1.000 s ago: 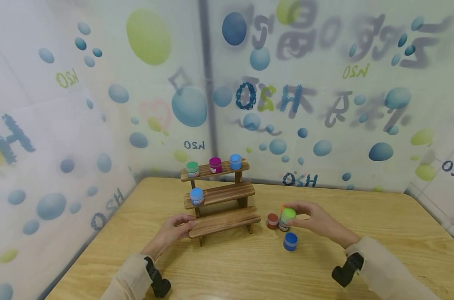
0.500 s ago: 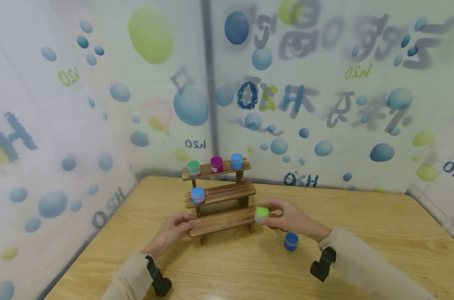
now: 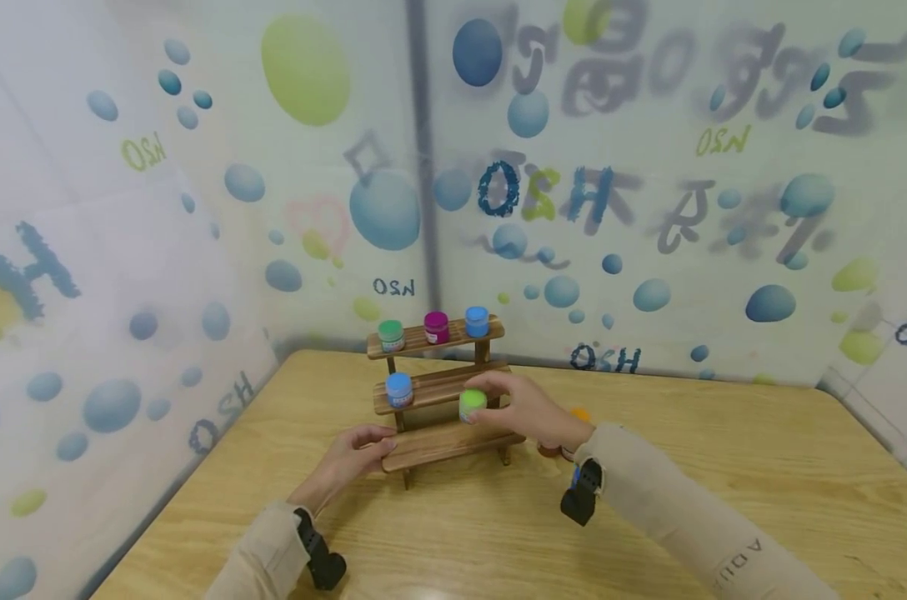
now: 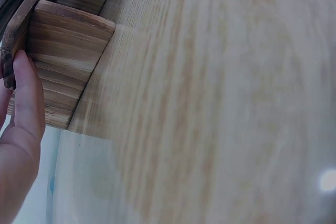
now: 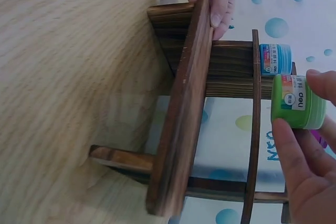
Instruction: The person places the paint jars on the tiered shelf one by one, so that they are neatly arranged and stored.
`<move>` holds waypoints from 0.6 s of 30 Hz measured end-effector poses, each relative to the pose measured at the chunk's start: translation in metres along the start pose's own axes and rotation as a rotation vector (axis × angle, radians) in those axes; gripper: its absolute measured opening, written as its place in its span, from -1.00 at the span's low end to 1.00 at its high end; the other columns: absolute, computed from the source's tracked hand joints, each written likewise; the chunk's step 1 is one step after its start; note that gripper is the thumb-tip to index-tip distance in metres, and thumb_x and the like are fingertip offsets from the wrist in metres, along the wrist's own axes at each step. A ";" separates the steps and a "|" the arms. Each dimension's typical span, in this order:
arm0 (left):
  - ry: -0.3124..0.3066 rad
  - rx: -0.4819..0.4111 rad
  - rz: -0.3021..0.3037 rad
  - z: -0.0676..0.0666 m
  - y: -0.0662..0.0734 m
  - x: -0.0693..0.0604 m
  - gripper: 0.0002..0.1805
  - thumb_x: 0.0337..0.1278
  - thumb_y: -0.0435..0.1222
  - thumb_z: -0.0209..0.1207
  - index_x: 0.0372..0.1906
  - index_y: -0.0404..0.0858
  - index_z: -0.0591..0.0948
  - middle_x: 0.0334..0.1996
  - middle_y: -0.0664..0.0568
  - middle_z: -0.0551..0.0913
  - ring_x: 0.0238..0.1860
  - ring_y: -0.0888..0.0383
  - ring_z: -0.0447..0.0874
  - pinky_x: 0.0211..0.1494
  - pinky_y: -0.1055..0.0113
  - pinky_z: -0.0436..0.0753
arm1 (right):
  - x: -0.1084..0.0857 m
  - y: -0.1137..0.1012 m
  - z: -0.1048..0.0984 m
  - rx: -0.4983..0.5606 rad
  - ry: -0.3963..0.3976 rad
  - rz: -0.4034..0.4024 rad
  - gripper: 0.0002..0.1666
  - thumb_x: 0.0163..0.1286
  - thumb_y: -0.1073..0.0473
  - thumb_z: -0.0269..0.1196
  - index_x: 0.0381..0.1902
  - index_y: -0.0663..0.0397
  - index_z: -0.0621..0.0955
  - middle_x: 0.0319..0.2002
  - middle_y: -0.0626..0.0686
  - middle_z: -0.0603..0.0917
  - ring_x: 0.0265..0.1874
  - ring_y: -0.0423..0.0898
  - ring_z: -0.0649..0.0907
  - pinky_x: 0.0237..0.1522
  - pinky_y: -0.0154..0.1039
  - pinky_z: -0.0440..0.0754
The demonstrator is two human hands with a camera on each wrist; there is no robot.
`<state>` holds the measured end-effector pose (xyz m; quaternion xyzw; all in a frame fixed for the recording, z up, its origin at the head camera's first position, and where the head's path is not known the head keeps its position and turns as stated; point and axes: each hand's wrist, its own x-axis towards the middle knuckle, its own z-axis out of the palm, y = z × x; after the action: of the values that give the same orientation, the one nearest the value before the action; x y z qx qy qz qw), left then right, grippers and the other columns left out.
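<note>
The right hand (image 3: 527,407) is partly closed, thumb and fingers pinching a lime-green jar (image 3: 472,406) upright at the right part of the middle shelf (image 3: 437,390); whether the jar touches that shelf cannot be determined. The left hand (image 3: 348,454) grips the left end of the bottom shelf (image 3: 448,446), apparently to steady the wooden stand (image 5: 181,108). On the middle shelf, a light blue jar (image 3: 398,390) stands at the left end. The top shelf (image 3: 456,335) bears three jars: a green jar (image 3: 391,336) at its left end, a magenta jar (image 3: 436,327) at the middle and a bright blue jar (image 3: 477,322) near its right end. The stand is toward the back edge of the tabletop (image 3: 438,542), nearer its back left corner than its back right. Off the stand's right end, partly covered by the right arm, are a brown jar (image 3: 548,451), an orange item (image 3: 579,414) and a dark blue item (image 3: 576,474). Assessment: four jars are placed, the lime-green one is in hand and not yet released, and the pieces on the tabletop appear outstanding; their exact count cannot be confirmed.
</note>
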<state>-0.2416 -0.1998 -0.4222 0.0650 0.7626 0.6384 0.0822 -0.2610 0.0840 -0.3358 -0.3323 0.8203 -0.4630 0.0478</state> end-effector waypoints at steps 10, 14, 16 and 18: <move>-0.009 0.014 0.006 0.000 0.000 0.002 -0.59 0.11 -0.27 0.13 -0.02 -0.50 0.45 -0.14 -0.09 0.52 -0.23 0.16 0.53 -0.20 0.30 0.55 | 0.037 -0.004 0.010 -0.016 0.020 -0.022 -0.51 0.16 0.19 0.25 0.06 0.19 0.47 -0.11 0.06 0.56 -0.17 -0.09 0.56 -0.20 -0.27 0.53; -0.006 0.010 0.007 0.000 -0.001 0.002 -0.59 0.11 -0.28 0.13 -0.02 -0.51 0.45 -0.16 -0.09 0.52 -0.24 0.16 0.53 -0.21 0.30 0.56 | 0.047 -0.003 0.013 -0.041 0.042 -0.025 -0.54 0.14 0.22 0.27 0.02 0.22 0.49 -0.15 0.07 0.58 -0.23 -0.13 0.57 -0.25 -0.34 0.53; -0.004 0.008 0.008 0.000 -0.001 0.002 -0.59 0.11 -0.29 0.13 -0.02 -0.51 0.45 -0.16 -0.10 0.52 -0.24 0.16 0.53 -0.21 0.30 0.56 | 0.050 -0.002 0.015 -0.045 0.057 -0.024 -0.55 0.13 0.22 0.27 0.00 0.24 0.50 -0.17 0.08 0.58 -0.25 -0.13 0.58 -0.27 -0.34 0.53; 0.001 0.004 0.004 0.000 -0.001 0.001 -0.59 0.10 -0.29 0.14 -0.02 -0.51 0.45 -0.15 -0.10 0.52 -0.24 0.15 0.53 -0.21 0.29 0.56 | 0.053 -0.002 0.015 -0.049 0.071 -0.017 -0.56 0.12 0.23 0.28 -0.02 0.25 0.51 -0.18 0.09 0.59 -0.28 -0.13 0.58 -0.29 -0.35 0.53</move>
<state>-0.2427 -0.2001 -0.4232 0.0663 0.7637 0.6371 0.0805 -0.2956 0.0407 -0.3309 -0.3237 0.8297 -0.4547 0.0064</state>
